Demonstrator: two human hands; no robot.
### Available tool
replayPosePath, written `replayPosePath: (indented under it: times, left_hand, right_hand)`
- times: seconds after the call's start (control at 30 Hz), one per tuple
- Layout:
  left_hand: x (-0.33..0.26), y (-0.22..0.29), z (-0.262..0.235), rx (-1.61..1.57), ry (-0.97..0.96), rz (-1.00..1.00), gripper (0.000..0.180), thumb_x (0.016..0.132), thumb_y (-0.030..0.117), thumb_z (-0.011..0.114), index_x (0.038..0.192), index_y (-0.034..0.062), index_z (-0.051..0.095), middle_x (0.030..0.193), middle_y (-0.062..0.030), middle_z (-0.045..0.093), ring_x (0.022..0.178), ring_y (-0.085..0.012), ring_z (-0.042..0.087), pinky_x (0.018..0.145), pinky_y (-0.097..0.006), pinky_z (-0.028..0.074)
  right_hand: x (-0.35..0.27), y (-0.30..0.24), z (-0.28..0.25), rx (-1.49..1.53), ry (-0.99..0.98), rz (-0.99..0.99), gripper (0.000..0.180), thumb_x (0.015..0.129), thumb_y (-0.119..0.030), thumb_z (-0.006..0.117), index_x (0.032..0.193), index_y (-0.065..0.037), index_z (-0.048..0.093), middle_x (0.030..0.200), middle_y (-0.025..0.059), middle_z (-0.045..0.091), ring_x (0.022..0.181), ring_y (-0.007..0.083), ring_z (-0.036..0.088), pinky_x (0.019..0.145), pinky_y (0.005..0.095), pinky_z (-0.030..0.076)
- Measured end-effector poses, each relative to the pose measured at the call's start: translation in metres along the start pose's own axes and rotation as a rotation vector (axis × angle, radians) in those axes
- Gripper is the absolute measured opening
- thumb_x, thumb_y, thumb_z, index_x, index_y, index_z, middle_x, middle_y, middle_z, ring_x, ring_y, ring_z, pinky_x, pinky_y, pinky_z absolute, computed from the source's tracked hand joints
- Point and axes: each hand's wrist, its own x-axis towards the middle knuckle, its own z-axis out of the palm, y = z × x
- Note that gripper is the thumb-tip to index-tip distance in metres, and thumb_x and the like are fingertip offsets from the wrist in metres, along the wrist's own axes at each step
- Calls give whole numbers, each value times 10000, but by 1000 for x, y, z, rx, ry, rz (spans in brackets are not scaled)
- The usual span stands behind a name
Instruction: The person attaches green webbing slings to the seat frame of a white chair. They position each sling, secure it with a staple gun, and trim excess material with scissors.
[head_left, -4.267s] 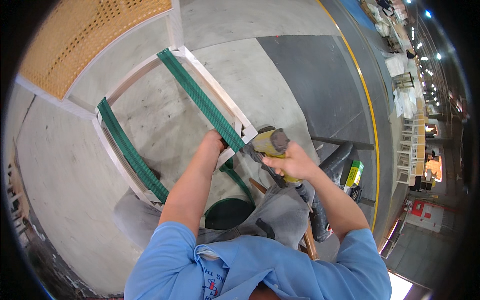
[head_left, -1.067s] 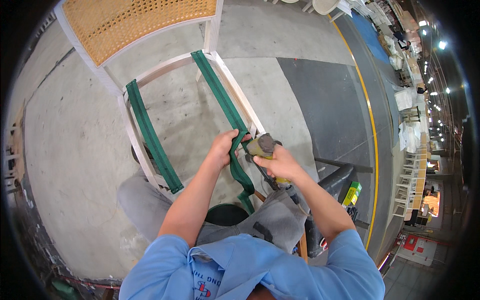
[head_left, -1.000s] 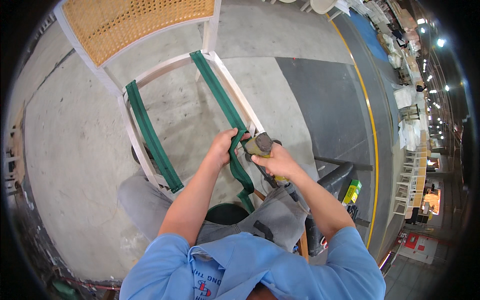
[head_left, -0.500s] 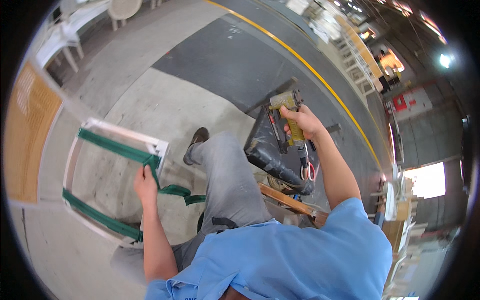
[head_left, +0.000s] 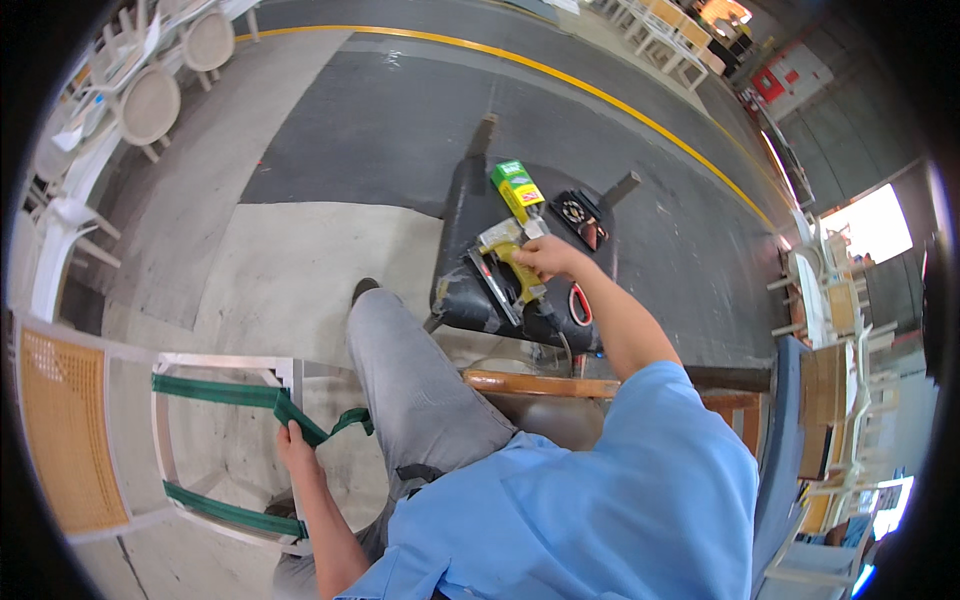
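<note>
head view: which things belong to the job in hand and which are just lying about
Seem to belong:
green strap, in left grip
yellow staple gun, in right grip
white chair frame
black padded seat

Apparently just lying about:
green-and-yellow box, though maybe supplies
pale chairs, upper left

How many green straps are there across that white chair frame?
2. The upper strap runs along the frame's far side, its loose tail held by the left fingers; the lower strap runs along the near side. No others show.

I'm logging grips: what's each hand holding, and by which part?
Left hand: green strap, near its fold. Right hand: yellow power tool, by its handle.
</note>
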Motion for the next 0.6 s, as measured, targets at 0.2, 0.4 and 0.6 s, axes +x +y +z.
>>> replayPosePath:
  times: [0.2, 0.4, 0.6]
  left_hand:
    - [-33, -18, -6, -64, -71, -6, 310, 1067, 207, 578, 1308, 15, 605, 1075, -30, 652, 958, -117, 611, 858, -283, 507]
    - [-27, 9, -4, 7, -26, -38, 290, 1019, 253, 659, 1155, -2, 691, 1006, 3, 651, 890, -75, 550, 756, -246, 441]
    - [-7, 54, -27, -199, -91, -172, 259, 1035, 249, 633, 1061, -4, 681, 855, -19, 670, 742, -113, 614, 674, -284, 525]
  right_hand:
    - [-59, 66, -36, -700, 209, 128, 453, 802, -338, 809, 1092, -1, 721, 1106, 229, 732, 1024, 441, 698, 901, 462, 563]
    - [-95, 104, 3, -369, 542, 51, 614, 728, -246, 830, 1250, -79, 553, 1087, 212, 711, 1040, 365, 713, 892, 424, 545]
    - [-123, 50, -2, 78, 356, -6, 597, 862, -49, 707, 1429, -41, 521, 965, 66, 686, 884, 117, 652, 760, 272, 514]
